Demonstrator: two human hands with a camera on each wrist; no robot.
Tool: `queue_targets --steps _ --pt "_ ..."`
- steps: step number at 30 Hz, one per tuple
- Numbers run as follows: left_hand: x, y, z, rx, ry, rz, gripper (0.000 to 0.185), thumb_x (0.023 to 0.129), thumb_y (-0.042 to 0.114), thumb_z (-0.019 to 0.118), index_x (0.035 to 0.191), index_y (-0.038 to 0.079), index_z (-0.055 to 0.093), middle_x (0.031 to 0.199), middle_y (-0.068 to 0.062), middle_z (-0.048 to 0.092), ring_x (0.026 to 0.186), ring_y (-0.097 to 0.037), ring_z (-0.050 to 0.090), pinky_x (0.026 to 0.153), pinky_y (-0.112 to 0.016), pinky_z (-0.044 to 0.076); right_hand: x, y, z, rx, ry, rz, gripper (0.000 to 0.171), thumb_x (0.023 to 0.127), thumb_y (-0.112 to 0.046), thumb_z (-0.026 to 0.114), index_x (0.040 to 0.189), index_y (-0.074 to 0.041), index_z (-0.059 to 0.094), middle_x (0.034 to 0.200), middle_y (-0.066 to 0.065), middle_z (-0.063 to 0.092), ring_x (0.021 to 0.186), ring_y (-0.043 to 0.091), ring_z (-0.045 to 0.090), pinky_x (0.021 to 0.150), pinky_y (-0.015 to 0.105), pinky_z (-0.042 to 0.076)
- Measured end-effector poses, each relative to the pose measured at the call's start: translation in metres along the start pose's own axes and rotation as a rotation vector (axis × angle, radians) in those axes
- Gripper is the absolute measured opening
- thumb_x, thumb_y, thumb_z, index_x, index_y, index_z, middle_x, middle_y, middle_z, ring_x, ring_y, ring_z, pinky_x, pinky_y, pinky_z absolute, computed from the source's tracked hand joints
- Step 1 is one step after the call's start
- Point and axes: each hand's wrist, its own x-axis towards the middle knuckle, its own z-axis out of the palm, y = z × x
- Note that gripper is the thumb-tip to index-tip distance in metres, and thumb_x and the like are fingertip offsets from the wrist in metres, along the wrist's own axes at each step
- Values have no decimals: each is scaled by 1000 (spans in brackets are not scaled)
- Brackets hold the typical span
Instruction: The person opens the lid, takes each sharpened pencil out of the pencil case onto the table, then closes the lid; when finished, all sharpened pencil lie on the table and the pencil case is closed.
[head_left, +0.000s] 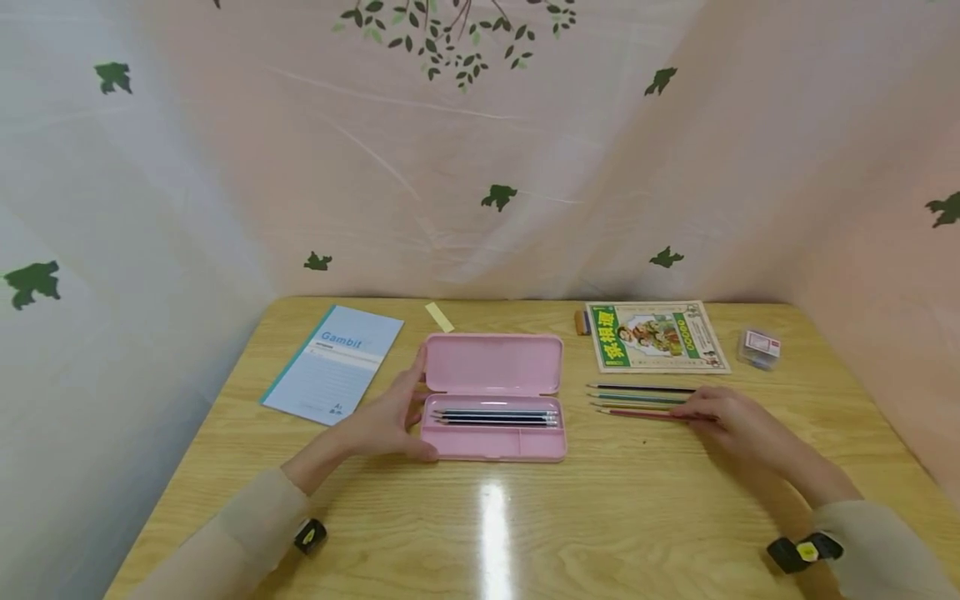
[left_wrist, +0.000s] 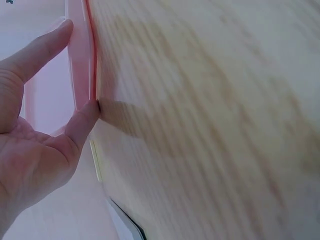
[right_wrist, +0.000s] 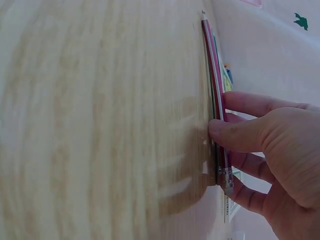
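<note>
At the far left of the worktop [head_left: 525, 533] lies a pale blue Gambit notebook [head_left: 334, 363]. Next to it the left hand [head_left: 390, 421] steadies an open pink pencil case [head_left: 491, 396] — thumb and forefinger spread wide and nearly straight, resting against the case's left end, thumb at the tray and forefinger up by the lid. The tray holds about 3 dark pencils [head_left: 495, 417] lying lengthwise. The case looks like light, stiff plastic that would slide easily on the glossy wood, so bracing its end seems sensible.

Right of the case, about 4 loose pencils [head_left: 637, 400] lie side by side on the worktop. The right hand [head_left: 731, 417] covers their eraser ends; its fingers [right_wrist: 240, 135] are gently curled, thumb pressing the nearest, reddish pencil [right_wrist: 216, 90], though a firm pinch cannot be told. These are thin, rigid and light, likely to roll — best taken mid-shaft or near the end. Behind them sit a green picture booklet [head_left: 656, 336] and a small clear box [head_left: 759, 347].
</note>
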Motion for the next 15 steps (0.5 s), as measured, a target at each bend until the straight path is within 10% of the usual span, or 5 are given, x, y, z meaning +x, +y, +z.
queue_targets --steps 15 --pt "-2 -3 2 -4 22 33 148 69 3 93 160 27 -22 160 -20 12 142 -38 38 112 -45 40 2 -3 4 -8 21 -11 38 72 11 83 102 -12 80 95 -3 69 84 13 63 65 35 57"
